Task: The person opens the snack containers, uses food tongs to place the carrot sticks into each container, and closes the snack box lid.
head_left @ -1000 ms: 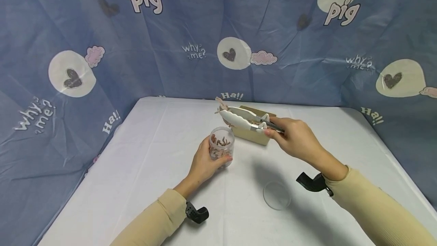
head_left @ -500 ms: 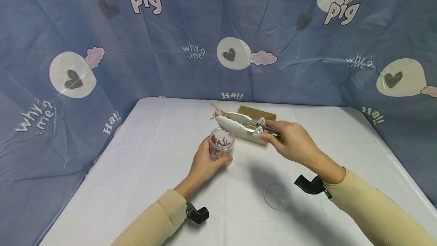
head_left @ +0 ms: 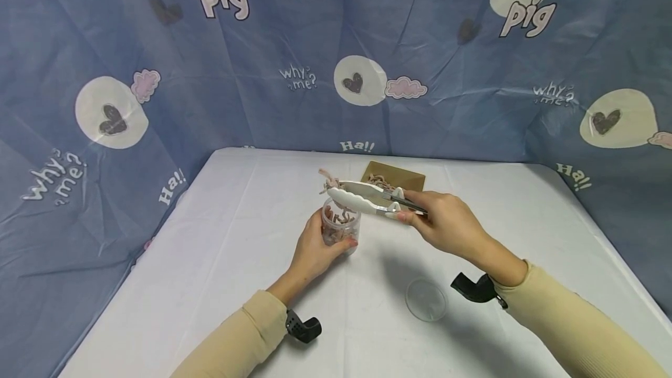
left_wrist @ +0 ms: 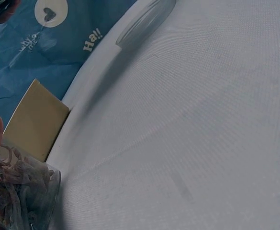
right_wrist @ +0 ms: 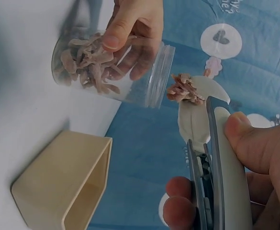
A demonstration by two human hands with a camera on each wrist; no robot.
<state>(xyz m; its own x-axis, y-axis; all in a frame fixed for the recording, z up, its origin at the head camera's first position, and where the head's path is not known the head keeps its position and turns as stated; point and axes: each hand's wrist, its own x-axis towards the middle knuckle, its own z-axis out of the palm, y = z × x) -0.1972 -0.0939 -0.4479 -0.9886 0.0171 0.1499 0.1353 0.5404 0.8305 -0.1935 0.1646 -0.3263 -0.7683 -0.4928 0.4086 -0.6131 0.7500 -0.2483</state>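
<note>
My left hand (head_left: 314, 248) grips a clear jar (head_left: 341, 237) around its side, and the jar stands upright on the white table. Brownish strips (right_wrist: 95, 64) fill the lower part of it. With my right hand (head_left: 448, 221) I hold white-tipped tongs (head_left: 358, 202) by their handles. Between the tong tips is a clump of the same strips (right_wrist: 184, 88), just above the jar's open mouth. Behind the tongs is a tan rectangular box (head_left: 405, 177) with more strips inside, partly hidden by the tongs and right hand.
A round clear lid (head_left: 426, 300) lies flat on the white-covered table (head_left: 220, 284), right of the jar and nearer to me. Blue printed cloth (head_left: 294, 115) hangs behind and along the sides.
My right hand has moved the tongs and the clump leftward and down, from over the box to above the jar. The left hand and the jar have stayed in place.
</note>
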